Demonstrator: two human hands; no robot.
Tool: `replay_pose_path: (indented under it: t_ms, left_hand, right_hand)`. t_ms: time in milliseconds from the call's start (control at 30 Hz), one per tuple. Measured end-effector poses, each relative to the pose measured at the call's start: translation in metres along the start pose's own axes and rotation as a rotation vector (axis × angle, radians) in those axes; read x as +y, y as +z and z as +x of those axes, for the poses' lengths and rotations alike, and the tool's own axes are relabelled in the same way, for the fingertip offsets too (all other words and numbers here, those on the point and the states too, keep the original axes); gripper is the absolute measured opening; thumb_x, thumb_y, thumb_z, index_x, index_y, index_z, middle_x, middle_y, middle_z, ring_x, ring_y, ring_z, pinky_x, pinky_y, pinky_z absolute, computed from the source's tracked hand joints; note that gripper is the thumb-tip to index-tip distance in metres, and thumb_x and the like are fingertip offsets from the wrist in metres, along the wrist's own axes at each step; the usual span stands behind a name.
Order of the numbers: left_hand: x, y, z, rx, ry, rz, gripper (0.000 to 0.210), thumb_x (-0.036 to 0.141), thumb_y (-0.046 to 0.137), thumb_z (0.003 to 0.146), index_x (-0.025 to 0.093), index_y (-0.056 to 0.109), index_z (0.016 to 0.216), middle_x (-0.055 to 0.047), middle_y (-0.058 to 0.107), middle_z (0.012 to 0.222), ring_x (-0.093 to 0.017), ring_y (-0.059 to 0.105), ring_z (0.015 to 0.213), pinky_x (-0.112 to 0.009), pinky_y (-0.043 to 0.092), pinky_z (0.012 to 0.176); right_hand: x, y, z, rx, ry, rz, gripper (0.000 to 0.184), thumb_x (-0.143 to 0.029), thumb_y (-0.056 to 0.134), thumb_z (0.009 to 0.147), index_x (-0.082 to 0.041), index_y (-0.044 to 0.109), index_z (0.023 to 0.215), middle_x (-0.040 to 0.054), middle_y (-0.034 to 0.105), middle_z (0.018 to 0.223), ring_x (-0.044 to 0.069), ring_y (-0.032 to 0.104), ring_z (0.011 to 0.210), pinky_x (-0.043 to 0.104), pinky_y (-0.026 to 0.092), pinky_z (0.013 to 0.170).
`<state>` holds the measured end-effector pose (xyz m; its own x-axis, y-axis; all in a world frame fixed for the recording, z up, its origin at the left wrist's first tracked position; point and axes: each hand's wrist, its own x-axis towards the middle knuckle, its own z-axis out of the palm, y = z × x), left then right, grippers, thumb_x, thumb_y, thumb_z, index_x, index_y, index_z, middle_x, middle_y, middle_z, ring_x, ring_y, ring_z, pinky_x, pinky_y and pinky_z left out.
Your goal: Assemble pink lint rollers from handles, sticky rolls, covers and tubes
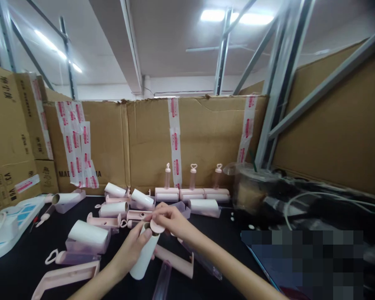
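Observation:
My left hand is wrapped round a white paper roll, which tilts with its open cardboard end up. At that end my right hand pinches a pale pink round end piece, close against the rim. Whether the piece joins a longer part is hidden. Just right of the roll lies a pink roller holder. Below it, a clear purplish plastic cover runs toward the near edge. Another pink holder rests behind my hands.
White rolls in clear trays, pink holders and heart-ringed handles lie on the left. Pink parts with upright handles line the cardboard wall. A power strip is far left, a plastic cup at right.

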<state>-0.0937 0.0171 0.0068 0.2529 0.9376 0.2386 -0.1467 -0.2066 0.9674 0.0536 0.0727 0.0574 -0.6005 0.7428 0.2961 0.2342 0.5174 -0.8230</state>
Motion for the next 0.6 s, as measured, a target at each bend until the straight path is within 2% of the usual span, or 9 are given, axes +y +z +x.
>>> replay_pose_path:
  t_ms: [100, 200, 400, 500, 600]
  left_hand:
    - [0.006, 0.003, -0.003, 0.070, -0.029, 0.005, 0.046, 0.052, 0.046, 0.081, 0.014, 0.046, 0.107, -0.002, 0.060, 0.069, -0.011, 0.055, 0.050, -0.021, 0.044, 0.047]
    - [0.007, 0.004, -0.003, 0.085, -0.066, 0.035, 0.043, 0.053, 0.044, 0.082, 0.014, 0.049, 0.100, -0.002, 0.061, 0.066, -0.011, 0.056, 0.049, -0.020, 0.045, 0.046]
    - [0.001, 0.004, -0.001, 0.133, -0.071, 0.094, 0.042, 0.055, 0.043, 0.081, 0.014, 0.050, 0.090, 0.000, 0.058, 0.059, -0.011, 0.056, 0.047, -0.020, 0.046, 0.043]
    - [-0.001, 0.002, -0.002, 0.111, -0.018, 0.154, 0.041, 0.053, 0.042, 0.082, 0.014, 0.051, 0.091, 0.001, 0.056, 0.054, -0.011, 0.053, 0.042, -0.019, 0.044, 0.039]
    - [-0.005, 0.000, -0.004, 0.087, 0.012, 0.208, 0.041, 0.052, 0.042, 0.083, 0.014, 0.052, 0.095, 0.003, 0.053, 0.045, -0.010, 0.048, 0.035, -0.018, 0.039, 0.035]
  right_hand:
    - [0.008, 0.012, -0.006, -0.051, 0.038, 0.373, 0.029, -0.036, 0.054, 0.082, -0.017, 0.069, 0.097, 0.0022, 0.057, 0.075, 0.006, 0.047, 0.053, 0.014, 0.034, 0.040]
    - [0.008, 0.020, -0.011, -0.073, 0.102, 0.574, 0.031, -0.037, 0.059, 0.080, -0.018, 0.065, 0.104, 0.0007, 0.058, 0.071, 0.006, 0.049, 0.054, 0.014, 0.035, 0.042]
    - [0.000, 0.037, -0.020, -0.022, 0.159, 0.804, 0.039, -0.041, 0.064, 0.074, -0.017, 0.059, 0.104, 0.0001, 0.057, 0.070, 0.009, 0.052, 0.043, 0.025, 0.046, 0.043]
    - [0.003, 0.038, -0.020, -0.109, 0.204, 0.899, 0.044, -0.035, 0.067, 0.072, -0.021, 0.055, 0.112, 0.0010, 0.059, 0.078, 0.011, 0.055, 0.048, 0.026, 0.047, 0.047]
    - [0.009, 0.033, -0.019, -0.230, 0.272, 0.943, 0.053, -0.027, 0.066, 0.073, -0.023, 0.048, 0.123, 0.0009, 0.061, 0.078, 0.012, 0.058, 0.052, 0.027, 0.047, 0.054]
